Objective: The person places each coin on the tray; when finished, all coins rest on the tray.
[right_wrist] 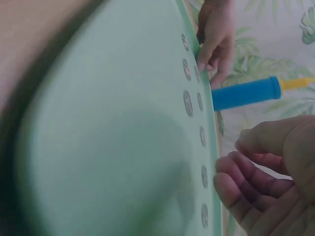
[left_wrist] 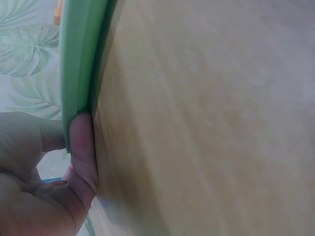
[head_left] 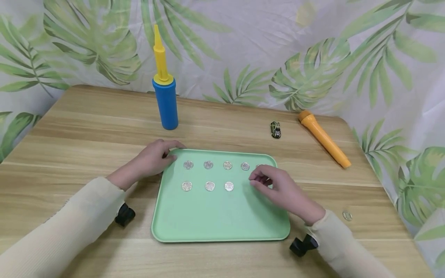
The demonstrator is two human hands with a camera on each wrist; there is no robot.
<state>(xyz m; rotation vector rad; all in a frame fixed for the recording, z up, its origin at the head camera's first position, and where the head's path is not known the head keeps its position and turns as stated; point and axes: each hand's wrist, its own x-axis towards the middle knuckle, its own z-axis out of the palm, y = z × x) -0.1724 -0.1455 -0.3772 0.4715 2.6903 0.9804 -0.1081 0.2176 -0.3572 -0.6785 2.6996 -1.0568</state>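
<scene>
A light green tray (head_left: 208,220) lies on the table with several silver coins (head_left: 209,186) on it, set in two rows. My left hand (head_left: 154,157) grips the tray's far left corner; in the left wrist view its thumb and a finger (left_wrist: 81,140) pinch the rim from both sides. Over the right part of the tray hovers my right hand (head_left: 278,187), fingers loosely bent. From the right wrist, a gap shows between thumb (right_wrist: 261,137) and fingertips, with no coin visible there. In the head view this hand partly covers the last coin (head_left: 258,166) of the far row.
One more coin (head_left: 347,215) lies on the wooden table (head_left: 222,258) right of the tray, beside my right sleeve. Behind the tray stand a blue and yellow hand pump (head_left: 166,102), a small toy car (head_left: 276,129) and an orange toy microphone (head_left: 325,139), lying at an angle.
</scene>
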